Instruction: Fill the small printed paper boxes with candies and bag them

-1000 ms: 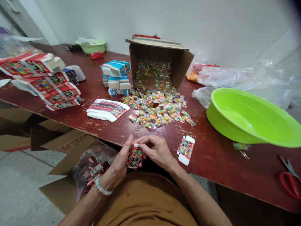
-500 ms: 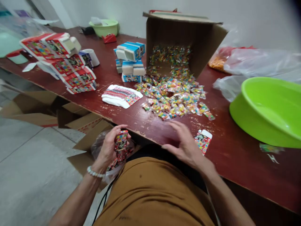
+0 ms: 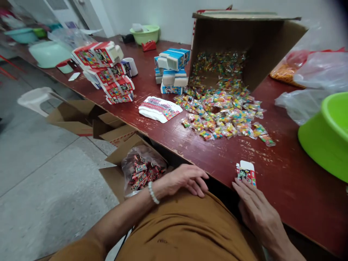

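My left hand [image 3: 187, 179] hovers in front of my body near the table edge, fingers loosely bent and apart, with nothing visible in it. My right hand [image 3: 257, 208] lies at the table's front edge, its outstretched fingers over the lower part of a small red candy box [image 3: 246, 173]. The box lies flat with its white end flap raised toward the far side; my right thumb is hidden. Below the table, left of my left hand, a clear plastic bag [image 3: 127, 165] inside a carton holds many small red packs [image 3: 144, 172].
Wrapped candies [image 3: 225, 116] spill from a tipped carton [image 3: 272, 47] onto the red table [image 3: 168, 136]. Flat red box blanks [image 3: 160, 108] lie left of them. Red box bundles [image 3: 119, 85] and blue box bundles [image 3: 174, 76] stand behind. A green basin [image 3: 323, 134] is at right.
My left hand has let go of the small red box over the bag and moved right, toward my body. My right hand has moved onto the box at the table edge. The view has shifted left.
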The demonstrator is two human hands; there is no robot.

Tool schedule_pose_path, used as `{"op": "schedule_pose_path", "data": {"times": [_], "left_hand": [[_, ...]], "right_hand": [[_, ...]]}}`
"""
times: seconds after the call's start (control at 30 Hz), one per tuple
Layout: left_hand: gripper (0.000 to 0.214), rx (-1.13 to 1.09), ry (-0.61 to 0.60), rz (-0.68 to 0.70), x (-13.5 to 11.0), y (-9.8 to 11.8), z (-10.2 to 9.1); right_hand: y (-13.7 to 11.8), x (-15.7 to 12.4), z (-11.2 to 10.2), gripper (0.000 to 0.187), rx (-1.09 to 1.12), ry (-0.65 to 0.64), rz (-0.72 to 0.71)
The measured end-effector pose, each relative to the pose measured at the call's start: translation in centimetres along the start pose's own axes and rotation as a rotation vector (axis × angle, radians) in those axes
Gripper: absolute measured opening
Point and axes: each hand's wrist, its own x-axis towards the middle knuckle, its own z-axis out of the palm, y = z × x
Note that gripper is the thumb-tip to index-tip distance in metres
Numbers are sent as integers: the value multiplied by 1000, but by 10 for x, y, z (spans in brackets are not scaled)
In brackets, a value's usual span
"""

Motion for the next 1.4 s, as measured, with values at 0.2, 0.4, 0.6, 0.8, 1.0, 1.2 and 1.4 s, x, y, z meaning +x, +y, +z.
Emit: {"op": "schedule_pose_path", "data": {"times": [0.2, 0.4, 0.6, 0.8, 1.0, 1.2, 1.4], "left_hand": [[51, -347, -344, -78, 40, -12, 33], [52, -532, -237, 144, 23, 12, 26], [54, -228, -95, 340, 1, 21, -1], [50, 13, -128, 349, 3, 23, -7], [23, 251, -147, 207, 5, 30, -10], [22, 459, -196, 116, -1, 43, -7], [25, 551, -221, 111, -3, 54, -8]], "right_hand": [[-29, 47, -13, 58, 165, 277, 16], [-69, 99, -9, 53, 518, 290, -166], [-60, 132, -29, 38, 715, 330, 78], [-40, 159, -30, 34, 621, 197, 110], [-32, 166, -38, 24, 702, -126, 138], [-23, 160, -43, 26, 777, -261, 135], [-20, 154, -43, 33, 882, -292, 95]]}}
